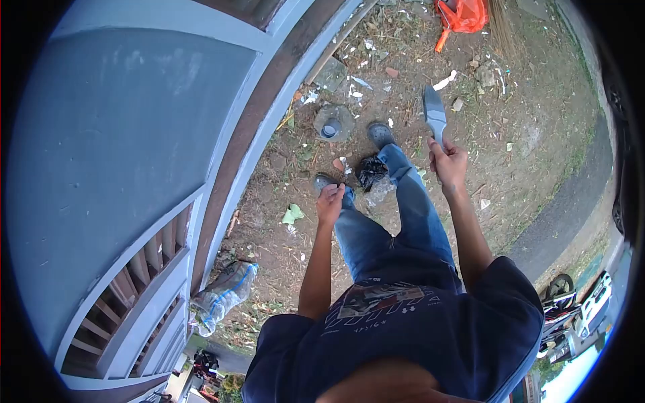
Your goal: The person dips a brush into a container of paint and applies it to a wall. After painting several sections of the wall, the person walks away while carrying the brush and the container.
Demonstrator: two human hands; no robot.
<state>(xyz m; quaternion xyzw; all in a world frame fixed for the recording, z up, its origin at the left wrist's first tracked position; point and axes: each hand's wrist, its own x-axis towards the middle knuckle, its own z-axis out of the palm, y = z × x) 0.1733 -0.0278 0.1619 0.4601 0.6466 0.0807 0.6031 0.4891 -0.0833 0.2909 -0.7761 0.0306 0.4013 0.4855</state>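
My right hand (448,163) is closed around the handle of a paintbrush (434,107), its wide blue-grey head pointing away from me above the dirt. My left hand (329,203) hangs in front of my left leg with its fingers drawn together; whatever may be between them is too small to make out. On the ground ahead stands a small grey container (330,127) with a round opening, set on a roundish pale base. A crumpled black plastic bag (371,171) lies between my feet, with clear plastic beside it.
A blue-grey wall (127,121) with slatted vents (141,269) runs along my left. Near it lies a clear sack with blue stripes (228,292). Far ahead are an orange plastic bag (463,15), an orange handle (441,40) and broom bristles (502,27). White scraps litter the dirt.
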